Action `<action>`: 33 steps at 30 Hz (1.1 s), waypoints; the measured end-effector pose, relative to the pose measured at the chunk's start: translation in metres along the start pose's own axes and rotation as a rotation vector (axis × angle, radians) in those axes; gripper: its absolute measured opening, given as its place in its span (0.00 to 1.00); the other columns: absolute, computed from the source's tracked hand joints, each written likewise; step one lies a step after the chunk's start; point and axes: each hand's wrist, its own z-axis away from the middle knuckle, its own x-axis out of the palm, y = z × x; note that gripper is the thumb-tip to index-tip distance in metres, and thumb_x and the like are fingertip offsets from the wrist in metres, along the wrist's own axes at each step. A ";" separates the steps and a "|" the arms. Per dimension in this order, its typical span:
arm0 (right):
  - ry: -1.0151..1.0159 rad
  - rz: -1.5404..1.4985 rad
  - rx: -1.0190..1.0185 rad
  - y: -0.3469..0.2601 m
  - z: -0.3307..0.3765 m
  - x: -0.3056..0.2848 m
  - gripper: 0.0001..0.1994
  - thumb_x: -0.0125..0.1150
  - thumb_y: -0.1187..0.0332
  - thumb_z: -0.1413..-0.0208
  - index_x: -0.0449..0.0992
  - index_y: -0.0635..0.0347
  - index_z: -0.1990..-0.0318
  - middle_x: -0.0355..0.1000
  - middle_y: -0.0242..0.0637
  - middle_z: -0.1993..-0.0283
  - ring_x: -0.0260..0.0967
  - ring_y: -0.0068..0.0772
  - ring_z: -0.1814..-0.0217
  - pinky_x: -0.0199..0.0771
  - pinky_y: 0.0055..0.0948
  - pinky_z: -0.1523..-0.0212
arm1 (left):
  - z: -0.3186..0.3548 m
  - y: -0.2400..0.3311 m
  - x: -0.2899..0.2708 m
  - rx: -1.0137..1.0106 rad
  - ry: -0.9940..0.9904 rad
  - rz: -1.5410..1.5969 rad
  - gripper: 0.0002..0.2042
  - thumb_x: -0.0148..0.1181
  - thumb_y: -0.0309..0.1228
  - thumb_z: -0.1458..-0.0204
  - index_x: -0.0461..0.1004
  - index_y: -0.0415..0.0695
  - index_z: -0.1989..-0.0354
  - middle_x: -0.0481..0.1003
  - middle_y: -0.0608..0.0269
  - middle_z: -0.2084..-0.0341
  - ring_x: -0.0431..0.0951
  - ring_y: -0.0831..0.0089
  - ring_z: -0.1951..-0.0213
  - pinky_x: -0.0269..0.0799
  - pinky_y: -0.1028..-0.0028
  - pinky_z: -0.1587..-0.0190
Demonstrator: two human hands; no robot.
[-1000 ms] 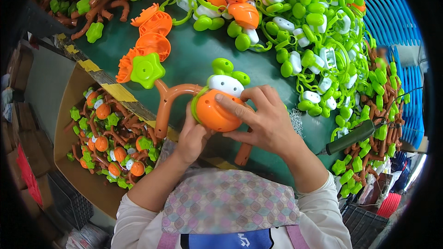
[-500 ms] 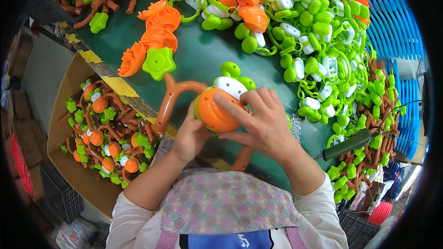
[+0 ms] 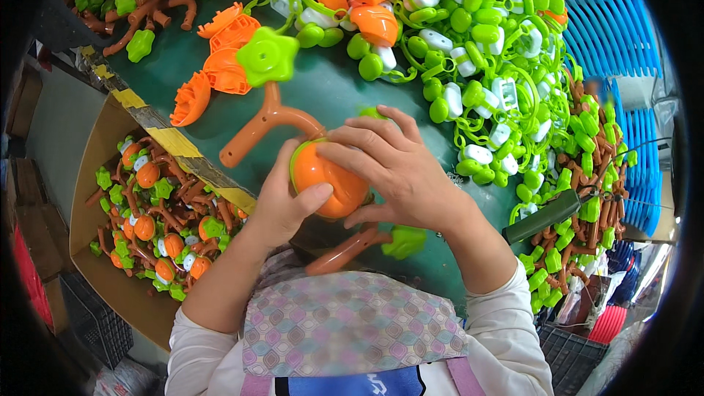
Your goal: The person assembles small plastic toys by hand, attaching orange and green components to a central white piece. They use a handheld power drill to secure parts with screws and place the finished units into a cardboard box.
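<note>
Between my two hands is a plastic toy (image 3: pixel 331 192) with a round orange front and a green rim. My left hand (image 3: pixel 277 202) grips its left side, thumb pressed on the orange surface. My right hand (image 3: pixel 407 172) lies over its top and right side, fingers curled on it. The white part of the toy is hidden under that hand. A forked brown branch (image 3: pixel 275 114) sticks out at upper left, tipped with a green star-shaped knob (image 3: pixel 268 57). Below, another brown branch (image 3: pixel 341 253) ends in a blurred green knob (image 3: pixel 403 242).
Loose orange shells (image 3: pixel 226 70) lie on the green table (image 3: pixel 172 55). Green and white parts (image 3: pixel 484 95) are heaped at far right, near a dark green power screwdriver (image 3: pixel 543 218) and piled brown branches (image 3: pixel 603 202). A cardboard box (image 3: pixel 92 213) of similar toys stands left.
The toy has turned in my hands; its white part has gone under my right hand. The upper branch has swung up, and the lower branch has come further into view.
</note>
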 end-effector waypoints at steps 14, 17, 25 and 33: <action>0.192 0.109 0.008 -0.012 0.050 0.022 0.43 0.73 0.51 0.64 0.70 0.59 0.36 0.65 0.39 0.33 0.65 0.44 0.38 0.63 0.47 0.37 | 0.010 0.007 0.026 -0.108 -0.101 -0.246 0.43 0.76 0.48 0.55 0.59 0.40 0.36 0.74 0.54 0.49 0.77 0.66 0.47 0.73 0.66 0.45; 0.335 0.156 0.011 -0.016 0.060 0.037 0.41 0.72 0.51 0.63 0.72 0.60 0.38 0.66 0.40 0.33 0.66 0.45 0.38 0.64 0.45 0.38 | 0.012 0.015 0.033 -0.071 -0.130 -0.383 0.43 0.76 0.47 0.56 0.60 0.41 0.36 0.75 0.52 0.51 0.79 0.62 0.49 0.74 0.65 0.47; 0.226 -0.273 0.051 0.001 0.052 0.001 0.35 0.74 0.52 0.54 0.73 0.57 0.39 0.74 0.39 0.43 0.68 0.46 0.42 0.65 0.46 0.42 | 0.018 0.015 0.028 -0.083 -0.105 -0.365 0.43 0.75 0.47 0.58 0.60 0.44 0.35 0.74 0.49 0.46 0.77 0.56 0.46 0.72 0.63 0.44; -0.044 -0.522 0.116 0.018 -0.018 -0.021 0.19 0.67 0.60 0.42 0.78 0.65 0.51 0.78 0.46 0.60 0.74 0.49 0.62 0.74 0.39 0.59 | 0.021 0.003 0.026 -0.015 -0.112 -0.220 0.43 0.75 0.41 0.57 0.58 0.42 0.34 0.71 0.54 0.46 0.74 0.63 0.44 0.70 0.64 0.41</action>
